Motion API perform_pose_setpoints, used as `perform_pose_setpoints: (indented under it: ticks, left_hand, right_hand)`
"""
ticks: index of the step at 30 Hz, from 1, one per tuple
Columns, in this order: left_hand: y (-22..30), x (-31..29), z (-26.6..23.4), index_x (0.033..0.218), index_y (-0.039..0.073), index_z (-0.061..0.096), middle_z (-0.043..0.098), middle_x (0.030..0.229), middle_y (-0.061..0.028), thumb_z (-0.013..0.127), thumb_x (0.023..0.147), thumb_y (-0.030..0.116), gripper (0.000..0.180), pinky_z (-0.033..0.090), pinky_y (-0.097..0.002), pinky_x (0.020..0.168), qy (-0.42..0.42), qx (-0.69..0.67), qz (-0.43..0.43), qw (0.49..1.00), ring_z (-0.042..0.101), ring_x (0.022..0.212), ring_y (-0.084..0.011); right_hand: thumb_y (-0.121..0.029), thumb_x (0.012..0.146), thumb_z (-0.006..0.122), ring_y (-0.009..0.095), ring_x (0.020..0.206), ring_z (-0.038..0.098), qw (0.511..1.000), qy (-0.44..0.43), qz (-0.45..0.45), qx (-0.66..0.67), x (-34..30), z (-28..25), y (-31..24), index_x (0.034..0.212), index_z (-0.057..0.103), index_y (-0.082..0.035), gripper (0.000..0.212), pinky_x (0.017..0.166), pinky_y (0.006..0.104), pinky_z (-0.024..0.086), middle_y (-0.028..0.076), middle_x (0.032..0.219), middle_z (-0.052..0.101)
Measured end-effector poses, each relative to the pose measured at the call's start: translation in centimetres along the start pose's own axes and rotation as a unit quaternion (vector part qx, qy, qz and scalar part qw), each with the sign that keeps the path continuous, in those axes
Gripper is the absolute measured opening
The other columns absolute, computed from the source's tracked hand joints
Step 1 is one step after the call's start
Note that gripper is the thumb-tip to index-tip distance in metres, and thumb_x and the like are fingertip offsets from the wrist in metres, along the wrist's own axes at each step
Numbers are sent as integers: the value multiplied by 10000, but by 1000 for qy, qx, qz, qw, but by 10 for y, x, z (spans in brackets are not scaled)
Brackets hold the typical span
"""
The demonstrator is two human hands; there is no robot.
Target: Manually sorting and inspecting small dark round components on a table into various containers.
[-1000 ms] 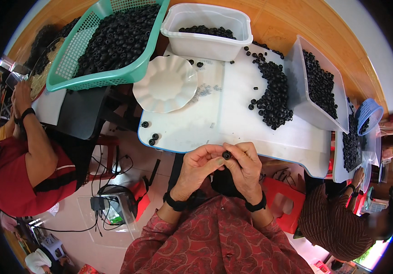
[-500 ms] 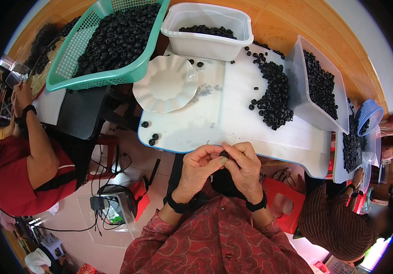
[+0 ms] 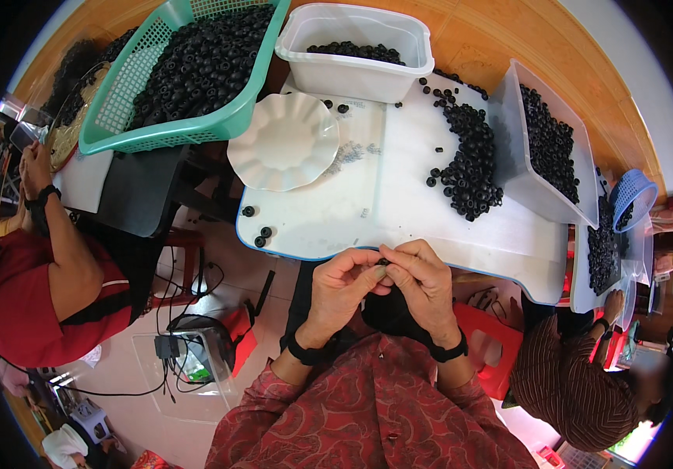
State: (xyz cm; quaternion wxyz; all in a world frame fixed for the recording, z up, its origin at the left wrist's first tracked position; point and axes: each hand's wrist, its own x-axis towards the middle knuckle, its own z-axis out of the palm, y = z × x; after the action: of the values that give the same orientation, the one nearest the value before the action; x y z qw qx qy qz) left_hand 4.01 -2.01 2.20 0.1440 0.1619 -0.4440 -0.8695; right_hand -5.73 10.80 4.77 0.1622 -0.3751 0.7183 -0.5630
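Note:
A small black ring-shaped part (image 3: 383,263) is pinched between the fingertips of both hands, just in front of the table's near edge. My left hand (image 3: 344,288) grips it from one side, thumb against fingers. From the other side my right hand (image 3: 422,283) closes on it with thumb and forefinger. Fingers cover most of the part, so its details are hidden. On the white table (image 3: 313,223) beyond, a loose heap of similar black parts (image 3: 471,168) lies to the right. A few more black parts (image 3: 263,237) sit near the left corner.
A scalloped white plate (image 3: 283,142) rests at the table's left. Behind stand a green basket (image 3: 96,129) and a white tub (image 3: 352,78), both holding black parts. A grey bin (image 3: 520,184) leans at right. Co-workers sit at left (image 3: 55,289) and right (image 3: 574,375). Cables (image 3: 168,367) lie on the floor.
My right hand and wrist have shifted slightly right, and the fingers have turned a little around the small black part. Both hands still pinch it. The co-worker at left has moved a hand slightly.

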Motion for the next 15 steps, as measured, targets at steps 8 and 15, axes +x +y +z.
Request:
perform_pose_setpoints:
  ticks: [8, 15]
  left_hand:
    - [0, 1, 0, 1077, -58, 634, 644, 982, -96, 609, 919, -49, 161, 603, -262, 749, -17, 13, 31, 999, 674, 863, -143]
    - [3, 3, -1, 1070, -67, 642, 619, 989, -86, 624, 900, -67, 171, 592, -251, 766, -29, 40, 60, 997, 672, 875, -151]
  right_hand:
    - [7, 920, 620, 117, 793, 633, 997, 12, 36, 62, 3, -2, -6, 1124, 685, -7, 215, 691, 222, 504, 72, 938, 637]
    - [0, 928, 619, 109, 785, 653, 989, 50, 85, 109, 1, 3, -6, 1014, 670, 26, 103, 692, 220, 523, 69, 908, 659]
